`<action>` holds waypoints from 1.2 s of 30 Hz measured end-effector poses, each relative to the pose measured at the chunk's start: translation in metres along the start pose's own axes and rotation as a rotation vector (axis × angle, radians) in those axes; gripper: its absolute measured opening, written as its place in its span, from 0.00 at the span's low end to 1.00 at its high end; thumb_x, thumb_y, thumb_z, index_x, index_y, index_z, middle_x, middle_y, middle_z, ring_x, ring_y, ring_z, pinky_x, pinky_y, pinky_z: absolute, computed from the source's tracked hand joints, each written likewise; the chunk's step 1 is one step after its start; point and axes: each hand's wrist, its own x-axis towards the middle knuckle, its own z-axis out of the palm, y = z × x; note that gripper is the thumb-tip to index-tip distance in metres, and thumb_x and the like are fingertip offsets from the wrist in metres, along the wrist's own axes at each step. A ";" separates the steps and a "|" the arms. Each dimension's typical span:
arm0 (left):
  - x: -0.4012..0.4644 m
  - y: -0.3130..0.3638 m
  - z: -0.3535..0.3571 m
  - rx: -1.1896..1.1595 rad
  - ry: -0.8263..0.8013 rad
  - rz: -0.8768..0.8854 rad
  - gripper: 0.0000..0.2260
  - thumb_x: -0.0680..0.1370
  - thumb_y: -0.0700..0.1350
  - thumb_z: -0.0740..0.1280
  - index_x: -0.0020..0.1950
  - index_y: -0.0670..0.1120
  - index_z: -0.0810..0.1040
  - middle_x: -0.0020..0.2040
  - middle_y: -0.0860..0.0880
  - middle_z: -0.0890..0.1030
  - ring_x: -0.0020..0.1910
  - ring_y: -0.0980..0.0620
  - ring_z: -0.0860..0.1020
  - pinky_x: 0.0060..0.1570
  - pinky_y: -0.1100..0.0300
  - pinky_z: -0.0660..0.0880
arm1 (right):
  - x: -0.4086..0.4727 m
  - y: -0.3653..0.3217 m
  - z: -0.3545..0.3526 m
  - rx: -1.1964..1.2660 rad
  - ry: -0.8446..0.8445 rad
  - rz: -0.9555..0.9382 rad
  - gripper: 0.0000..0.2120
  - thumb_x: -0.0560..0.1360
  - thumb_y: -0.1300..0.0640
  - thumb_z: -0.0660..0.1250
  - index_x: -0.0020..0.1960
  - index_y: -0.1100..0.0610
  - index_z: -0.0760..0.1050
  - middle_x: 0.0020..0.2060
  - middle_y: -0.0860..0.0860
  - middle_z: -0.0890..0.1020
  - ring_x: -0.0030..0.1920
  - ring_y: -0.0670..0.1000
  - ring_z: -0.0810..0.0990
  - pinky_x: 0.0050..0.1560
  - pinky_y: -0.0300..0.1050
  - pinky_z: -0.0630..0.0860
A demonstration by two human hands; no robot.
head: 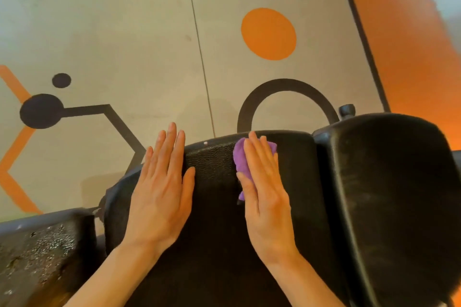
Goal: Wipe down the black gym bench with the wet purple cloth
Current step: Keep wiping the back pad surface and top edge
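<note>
Your black gym bench [219, 232] fills the lower middle of the head view, its middle pad running lengthwise away from you, from the bottom edge up to a rounded far end. A second black pad [389, 194] lies just to the right of it, and a worn, speckled one [42, 252] sits low to its left.

The purple cloth [240, 161] lies on the bench near that far end, right of the pad's centre line. It is bunched into a narrow strip whose long axis follows the bench's, pointing away from you. No brand, label or writing can be read on any of the pads or on the cloth.

Your right hand [264, 194] lies flat on the cloth, fingers straight and together, pointing toward the far end; it presses the cloth against the bench rather than curling round it. Your left hand [162, 192] is laid flat too, fingers straight, resting along the bench's left edge and holding nothing. Both forearms reach up from the bottom of the view, converging slightly.

Beyond the bench's far end, the floor [112, 32] shows orange dots and black line markings.
</note>
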 end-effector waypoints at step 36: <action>0.067 0.037 0.015 0.116 0.000 -0.110 0.19 0.83 0.48 0.52 0.56 0.51 0.83 0.47 0.50 0.86 0.50 0.46 0.84 0.50 0.51 0.78 | 0.070 0.026 -0.025 -0.482 -0.132 0.084 0.18 0.82 0.50 0.51 0.67 0.55 0.70 0.63 0.49 0.76 0.68 0.47 0.70 0.75 0.49 0.57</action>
